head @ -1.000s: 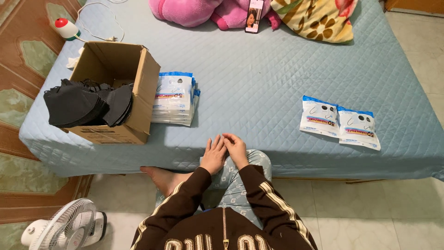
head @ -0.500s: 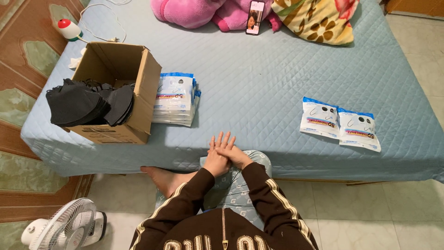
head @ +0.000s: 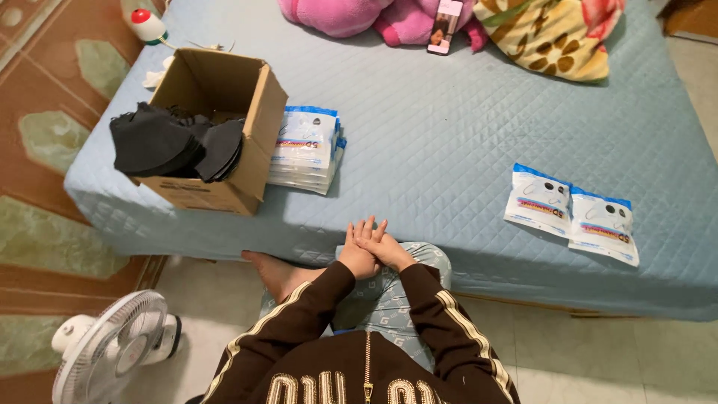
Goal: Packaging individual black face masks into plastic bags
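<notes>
**Inspector:** Report on the hands first.

**Assistant:** The left hand [head: 354,259] and right hand [head: 389,248] lay against each other at lower centre of the frame, over the person's lap and at the near edge of the bed [head: 449,135]. The fingers [head: 368,228] were stretched out, close together, and gripped nothing.

**Inspector:** Nearest item?

**Assistant:** The stack of packets [head: 305,146], up and to the left of the hands, flat on the bed and hard against the right wall of the cardboard box [head: 224,97]. It was near the hands but untouched.

**Inspector:** Orientation?

**Assistant:** Its long axis ran roughly up and down the frame, slightly tilted. The blue-banded end pointed to the upper frame.

**Inspector:** Stage of work?

**Assistant:** In my judgement a pause, with no grasp begun. Any pick-up would call for the hands to part and one of them to reach up-left over the bed edge.

**Inspector:** Surroundings?

**Assistant:** Dark cloth pieces [head: 164,142] hung over the box's left rim. A pair of packets [head: 570,213] lay side by side at centre right, well apart from the stack. A phone [head: 444,26], a pink plush toy [head: 351,15] and a patterned blanket [head: 546,37] sat along the top edge. A white fan [head: 112,348] stood on the floor at lower left.
</notes>
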